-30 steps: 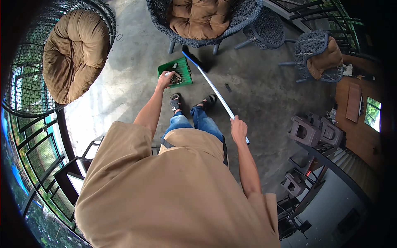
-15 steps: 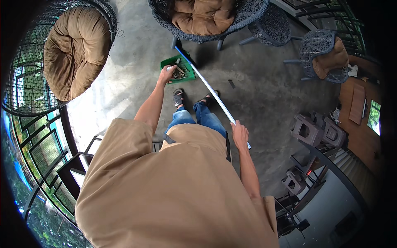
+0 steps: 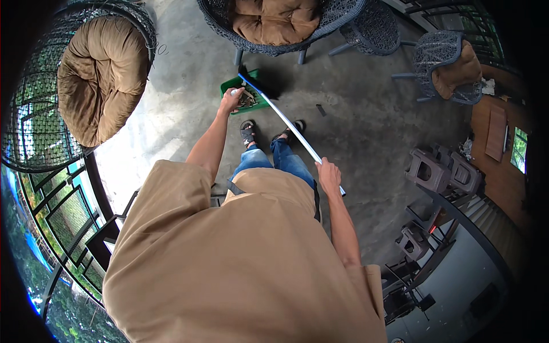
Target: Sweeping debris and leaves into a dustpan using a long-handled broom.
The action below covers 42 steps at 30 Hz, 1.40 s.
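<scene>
Green dustpan point(image 3: 251, 94), held by left hand point(image 3: 230, 102), contains dry leaves point(image 3: 247, 99).

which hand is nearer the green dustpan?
Left. The left hand grips the dustpan at its handle; the right hand is well back, holding the broom handle near its upper end.

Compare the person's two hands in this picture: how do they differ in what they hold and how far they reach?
The left hand grips the green dustpan by its handle, arm stretched far forward and down to the floor; the right hand grips the broom handle near its upper end, close to the body. The left hand is by the swept debris; the right hand is well away from it. Both are closed around a cleaning tool.
</scene>
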Tool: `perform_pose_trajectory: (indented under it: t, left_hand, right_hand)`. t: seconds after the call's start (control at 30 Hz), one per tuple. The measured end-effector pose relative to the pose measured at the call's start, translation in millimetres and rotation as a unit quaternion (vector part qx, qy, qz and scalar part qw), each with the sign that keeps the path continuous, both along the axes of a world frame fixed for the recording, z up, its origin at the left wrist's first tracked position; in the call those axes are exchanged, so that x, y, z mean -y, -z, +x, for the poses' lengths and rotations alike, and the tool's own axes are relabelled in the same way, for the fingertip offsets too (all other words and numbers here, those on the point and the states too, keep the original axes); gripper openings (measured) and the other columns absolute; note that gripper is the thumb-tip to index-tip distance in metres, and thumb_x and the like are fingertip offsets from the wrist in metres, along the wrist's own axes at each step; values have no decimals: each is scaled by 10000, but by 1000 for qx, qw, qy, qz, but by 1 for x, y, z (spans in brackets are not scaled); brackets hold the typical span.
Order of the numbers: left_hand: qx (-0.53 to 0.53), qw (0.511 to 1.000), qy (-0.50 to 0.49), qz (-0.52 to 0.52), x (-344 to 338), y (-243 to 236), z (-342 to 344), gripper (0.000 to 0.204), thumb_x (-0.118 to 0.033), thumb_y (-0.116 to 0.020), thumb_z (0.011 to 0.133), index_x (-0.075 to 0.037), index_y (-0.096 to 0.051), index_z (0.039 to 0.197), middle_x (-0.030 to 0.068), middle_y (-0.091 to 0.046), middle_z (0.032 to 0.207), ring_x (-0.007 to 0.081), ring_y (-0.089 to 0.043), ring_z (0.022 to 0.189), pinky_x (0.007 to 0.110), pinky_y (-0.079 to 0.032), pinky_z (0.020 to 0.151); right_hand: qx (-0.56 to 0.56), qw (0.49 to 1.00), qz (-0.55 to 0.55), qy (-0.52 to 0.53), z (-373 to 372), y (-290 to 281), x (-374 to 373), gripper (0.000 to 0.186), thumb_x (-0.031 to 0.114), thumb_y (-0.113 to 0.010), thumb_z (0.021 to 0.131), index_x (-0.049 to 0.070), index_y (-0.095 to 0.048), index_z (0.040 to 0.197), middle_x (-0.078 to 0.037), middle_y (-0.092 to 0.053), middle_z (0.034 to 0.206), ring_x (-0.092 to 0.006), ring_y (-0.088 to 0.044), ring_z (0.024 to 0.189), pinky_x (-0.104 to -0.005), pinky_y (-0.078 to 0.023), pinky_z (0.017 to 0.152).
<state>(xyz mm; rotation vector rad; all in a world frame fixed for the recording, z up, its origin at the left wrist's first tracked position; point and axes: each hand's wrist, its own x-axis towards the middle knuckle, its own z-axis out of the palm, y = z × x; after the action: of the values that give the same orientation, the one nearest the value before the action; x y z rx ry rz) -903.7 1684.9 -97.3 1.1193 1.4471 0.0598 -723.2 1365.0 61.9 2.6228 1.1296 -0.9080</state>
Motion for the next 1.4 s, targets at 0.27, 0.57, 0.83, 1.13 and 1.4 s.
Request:
perform_pose_trajectory:
  t: [0.27, 0.57, 0.83, 1.13, 1.4]
  left_hand:
    - [7, 999, -30, -19, 3, -7, -26, 506, -460, -572, 691, -97, -505, 1037, 63, -563, 765, 154, -559, 575, 285, -449, 437]
    - [22, 983, -177, -32, 76, -57, -66, 332, -340, -476, 755, -126, -514, 1005, 53, -540, 736, 127, -544, 590, 276, -445, 502]
    - [87, 915, -394, -27, 164, -110, -105, 265, -287, -452, 777, -115, -500, 973, 56, -520, 694, 128, -520, 564, 262, -436, 518]
    - [109, 818, -565, 10, 231, -127, -168, 240, -280, -456, 776, -102, -492, 933, 61, -497, 659, 131, -498, 543, 256, -420, 495]
    - [120, 770, -625, 44, 243, -126, -237, 283, -291, -477, 755, -53, -492, 907, 72, -499, 638, 137, -484, 512, 260, -399, 458]
  right_hand:
    - [-17, 996, 23, 81, 18, -37, 40, 306, 304, -449, 818, 3, -475, 772, -236, -539, 716, -423, -498, 734, -478, -384, 604]
    - [-26, 999, 19, 36, 107, -39, 89, 325, 317, -454, 814, -4, -488, 782, -240, -535, 716, -423, -492, 738, -462, -382, 601]
    - [-179, 984, 5, -2, 163, 0, 117, 360, 331, -481, 803, -28, -492, 776, -200, -526, 614, -360, -537, 614, -404, -393, 529]
    - [-316, 946, -67, 34, 144, -2, 54, 348, 342, -484, 811, 10, -479, 707, -26, -442, 504, -95, -431, 398, -252, -330, 350]
    - [-356, 933, -46, 33, 56, 4, -12, 328, 323, -486, 817, 24, -462, 682, -6, -426, 508, -76, -396, 384, -232, -305, 337]
